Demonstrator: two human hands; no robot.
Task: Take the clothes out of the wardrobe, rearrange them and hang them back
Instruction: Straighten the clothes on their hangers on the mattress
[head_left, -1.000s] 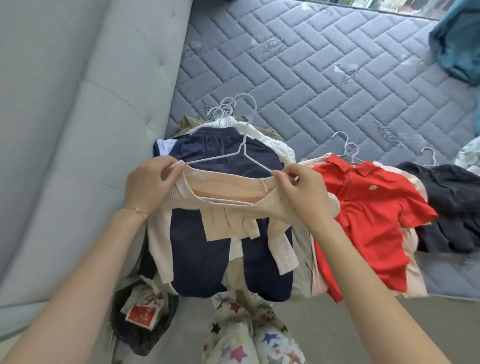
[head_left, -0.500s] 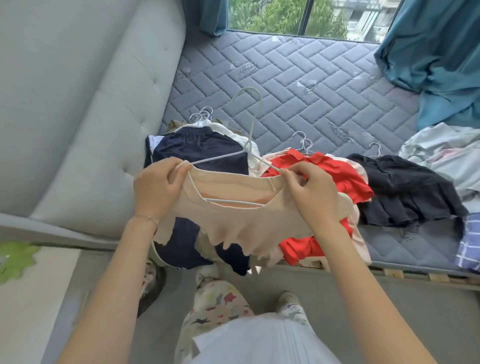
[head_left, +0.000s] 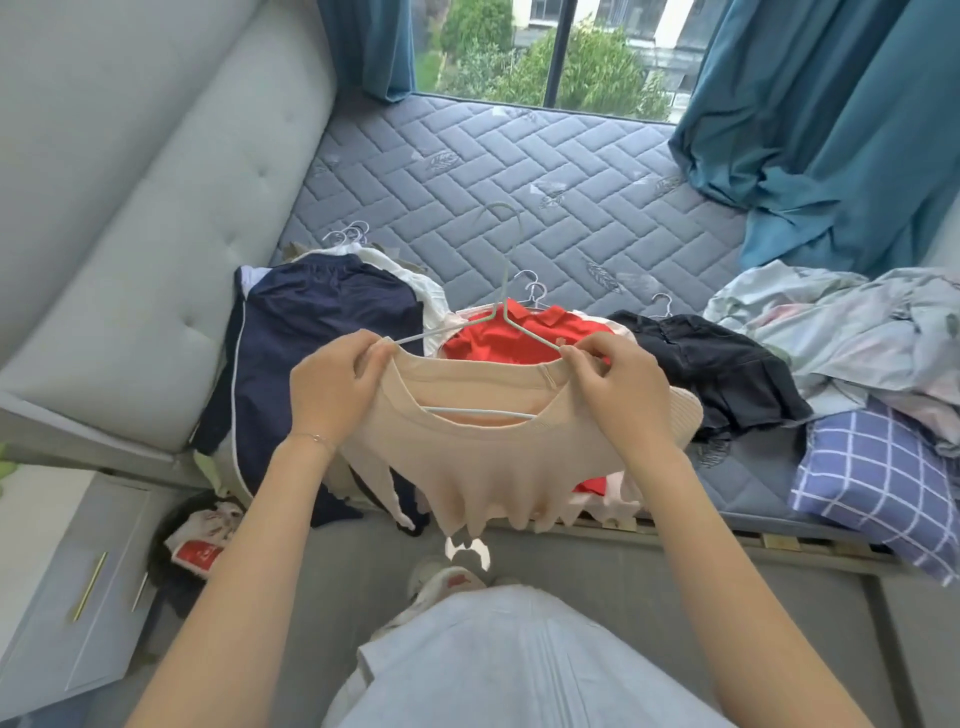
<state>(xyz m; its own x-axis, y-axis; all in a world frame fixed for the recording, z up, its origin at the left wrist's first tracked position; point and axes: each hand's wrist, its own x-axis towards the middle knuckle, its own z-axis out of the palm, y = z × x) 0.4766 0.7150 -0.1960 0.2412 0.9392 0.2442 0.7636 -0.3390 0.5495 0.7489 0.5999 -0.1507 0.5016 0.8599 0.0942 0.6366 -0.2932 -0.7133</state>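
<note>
A beige knit top (head_left: 483, 462) hangs on a thin white wire hanger (head_left: 503, 312) held up over the bed's edge. My left hand (head_left: 332, 389) grips the top's left shoulder together with the hanger's arm. My right hand (head_left: 618, 387) pinches the right shoulder the same way. Behind it on the mattress (head_left: 519, 171) lie clothes on hangers: a navy garment (head_left: 322, 317) at left, a red polo shirt (head_left: 514, 332) in the middle, a black garment (head_left: 717, 364) at right.
A grey padded headboard (head_left: 156, 197) rises at left. Teal curtains (head_left: 831, 119) hang by the window. Crumpled pale bedding (head_left: 857, 338) and a blue checked pillow (head_left: 878, 478) lie at right. A bag (head_left: 197, 545) sits on the floor beside a grey drawer unit (head_left: 78, 597).
I have stood back and lifted the beige top on its hanger off the navy pile; it now hangs in front of the red shirt. Both hands keep their grip on the shoulders.
</note>
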